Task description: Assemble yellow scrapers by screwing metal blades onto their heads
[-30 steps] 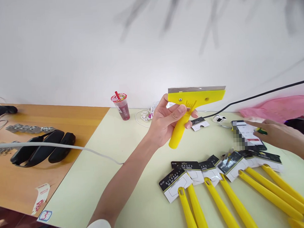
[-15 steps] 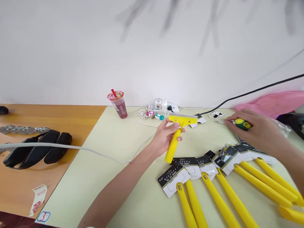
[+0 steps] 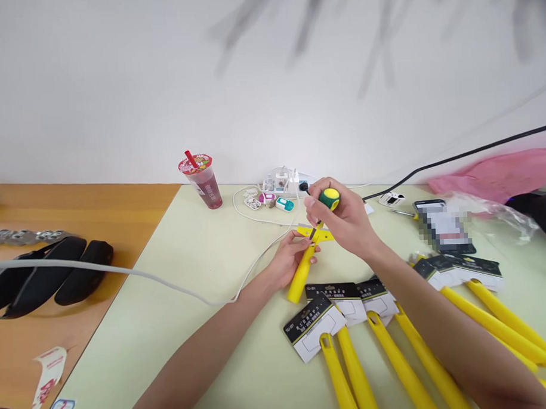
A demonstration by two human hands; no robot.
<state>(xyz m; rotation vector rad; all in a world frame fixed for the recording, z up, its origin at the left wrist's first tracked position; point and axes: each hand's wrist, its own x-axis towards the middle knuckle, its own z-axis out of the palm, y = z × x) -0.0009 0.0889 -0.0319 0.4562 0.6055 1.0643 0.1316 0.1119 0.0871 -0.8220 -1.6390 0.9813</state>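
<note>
My left hand [image 3: 293, 258] is closed around a yellow scraper [image 3: 301, 274] just below its wide head, with the handle slanting down toward me. Above it, my right hand [image 3: 345, 217] grips a screwdriver [image 3: 329, 198] with a green and yellow handle. The screwdriver's shaft points down at the scraper's head; whether its tip sits in a screw I cannot tell. Several more yellow handles [image 3: 397, 361] with black and white cards [image 3: 313, 325] lie fanned out on the pale table, partly covered by my right forearm.
A cup with a red straw [image 3: 205, 183] stands near the wall, left of a power strip [image 3: 281, 181] with chargers. A phone [image 3: 441, 225], a second screwdriver [image 3: 403, 213] and a pink bag [image 3: 491, 176] lie on the right. A black case [image 3: 85, 271] rests on the wooden table. A white cable [image 3: 168, 285] crosses leftward.
My right hand has brought the screwdriver left from beside the pink bag to the scraper's head. The scraper in my left hand has dropped slightly. The phone has come into view.
</note>
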